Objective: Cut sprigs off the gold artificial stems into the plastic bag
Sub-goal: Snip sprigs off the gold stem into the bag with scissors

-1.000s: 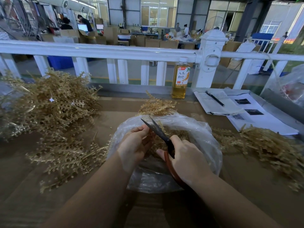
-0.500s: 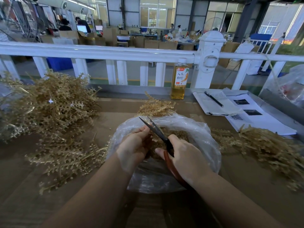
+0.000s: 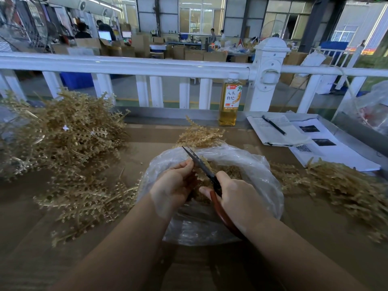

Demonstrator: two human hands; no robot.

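A clear plastic bag (image 3: 260, 169) lies open on the brown table in front of me, with cut gold sprigs (image 3: 233, 171) inside. My left hand (image 3: 172, 185) pinches a gold stem (image 3: 204, 161) over the bag's mouth. My right hand (image 3: 237, 196) grips red-handled scissors (image 3: 201, 164); their dark blades are closed, pointing up and left beside the left fingers. A big heap of gold stems (image 3: 69, 141) sits at the left, another pile (image 3: 344, 185) at the right.
A small bunch of gold stems (image 3: 199, 135) lies just behind the bag. A bottle of yellow drink (image 3: 230, 103) stands by the white railing (image 3: 147, 66). A notebook with a pen (image 3: 275, 128) and printed sheets (image 3: 327, 150) lie at the back right.
The scissor blades, open a second ago, have closed against the stem held by my left hand. Both hands stay over the bag.
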